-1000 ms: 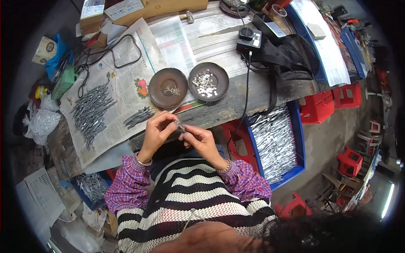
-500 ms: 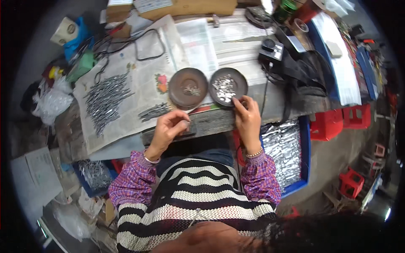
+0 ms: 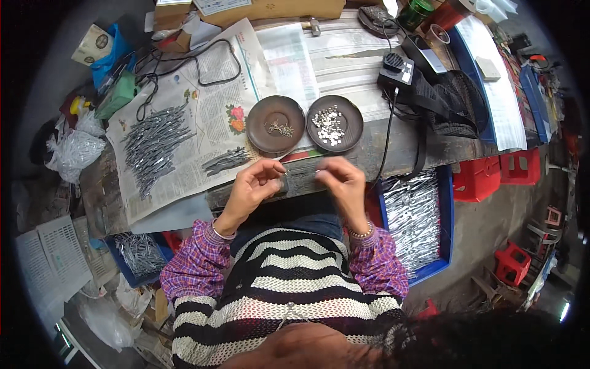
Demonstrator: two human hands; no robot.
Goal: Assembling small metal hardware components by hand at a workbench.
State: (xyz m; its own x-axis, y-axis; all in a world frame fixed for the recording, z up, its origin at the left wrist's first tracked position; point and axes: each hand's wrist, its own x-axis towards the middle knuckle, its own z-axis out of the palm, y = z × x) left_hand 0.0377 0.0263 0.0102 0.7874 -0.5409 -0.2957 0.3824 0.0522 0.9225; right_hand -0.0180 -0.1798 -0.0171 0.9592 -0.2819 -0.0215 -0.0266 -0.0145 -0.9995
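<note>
Over the front edge of the bench, my left hand (image 3: pixel 253 186) is closed in a pinch. A tiny dark tip shows at its fingertips, too small to name. My right hand (image 3: pixel 344 186), slightly blurred, pinches thumb to forefinger a short way to the right; what it holds I cannot make out. Beyond the hands are two round brown dishes. The left dish (image 3: pixel 258 126) holds small thin brassy pieces (image 3: pixel 281 130); the right dish (image 3: pixel 353 123) holds many small shiny metal discs (image 3: pixel 329 127). A small pile of slim dark metal pieces (image 3: pixel 225 161) lies near my left hand.
A larger heap of slim metal pieces (image 3: pixel 157 144) lies on newspaper (image 3: pixel 212 117) at left. A black device (image 3: pixel 396 71) with a cable and a black bag (image 3: pixel 452 104) sit at right. Blue bins (image 3: pixel 447 215) of metal pieces and red stools (image 3: pixel 476 178) stand below the bench.
My right hand has left the rim of the right dish and moved toward me and left, closer to my left hand. The left hand has shifted slightly right, still pinched.
</note>
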